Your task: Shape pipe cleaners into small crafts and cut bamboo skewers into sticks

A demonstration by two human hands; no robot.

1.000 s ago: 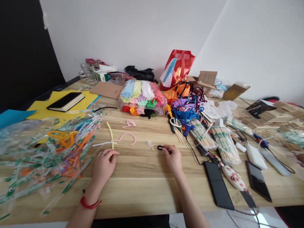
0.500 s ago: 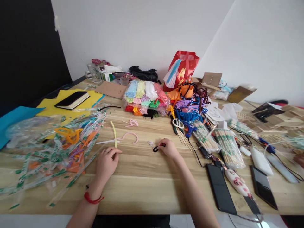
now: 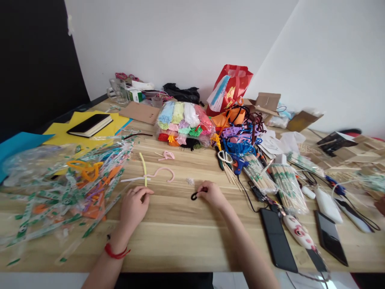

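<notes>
My right hand (image 3: 210,193) pinches a small black pipe cleaner curled into a loop (image 3: 194,196), low over the wooden table. Just beyond it lies a little pile of small whitish bits (image 3: 190,181), too small to name. On the left, my left hand (image 3: 135,204) rests on the table, fingers loosely bent and thumb apart, with nothing visible held. Its fingertips are at the lower end of a yellow pipe cleaner (image 3: 142,168); whether they touch it I cannot tell. A white pipe cleaner (image 3: 132,179) crosses the yellow one, beside a hooked pink pipe cleaner (image 3: 165,169). Farther back is a bent pink piece (image 3: 167,155).
Plastic wrappers (image 3: 60,200) heap up at left. Behind are a bag of coloured pipe cleaners (image 3: 186,124) and a red bag (image 3: 233,88). Scissors (image 3: 225,156), a blue glue gun (image 3: 240,163), stick packs (image 3: 287,186) and a phone (image 3: 278,240) lie right. Another person's hand (image 3: 380,204) shows at the right edge.
My right hand has shifted slightly, and the black loop now sits a little lower and to the left, farther from the small whitish bits. My left hand stays in place.
</notes>
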